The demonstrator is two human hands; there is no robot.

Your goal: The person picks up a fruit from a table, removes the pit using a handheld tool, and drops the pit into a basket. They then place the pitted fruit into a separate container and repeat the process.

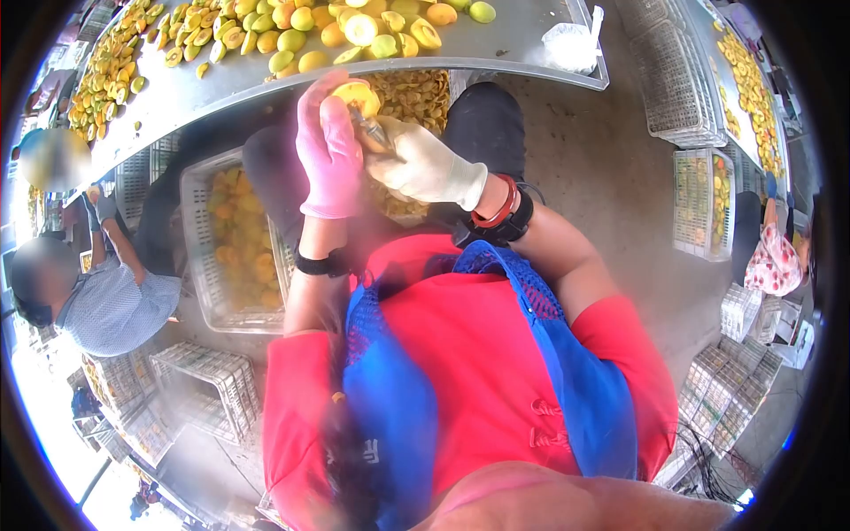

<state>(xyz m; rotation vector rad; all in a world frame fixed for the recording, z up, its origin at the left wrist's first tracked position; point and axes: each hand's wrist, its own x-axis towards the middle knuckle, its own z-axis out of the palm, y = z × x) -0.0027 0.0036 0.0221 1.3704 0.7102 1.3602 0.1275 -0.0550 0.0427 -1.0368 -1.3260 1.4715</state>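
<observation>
"Cut yellow fruit, where exactly is it?"

"In the left hand, the one in the pink glove, held up just off the near edge of the metal table"

"And the right hand?"

"White glove, fingers wrapped round a small tool whose far end reaches the fruit. The two hands are close together; whether the gloves touch, I can't tell"

"What's under them?"

"A heap of yellow-orange bits, showing between the table and the knees"

"And on the table?"

"A spread of green and yellow fruit, some of it cut open, and near the right corner a clear plastic bag"

"Anything beside the person?"

"By the left knee, a white crate with orange-yellow fruit in it. Off to the right, stacked crates, and nearer, another crate holding fruit"

"Others about?"

"A co-worker in a grey-blue top at far left, and part of a second person at far right, in red-spotted cloth"
</observation>
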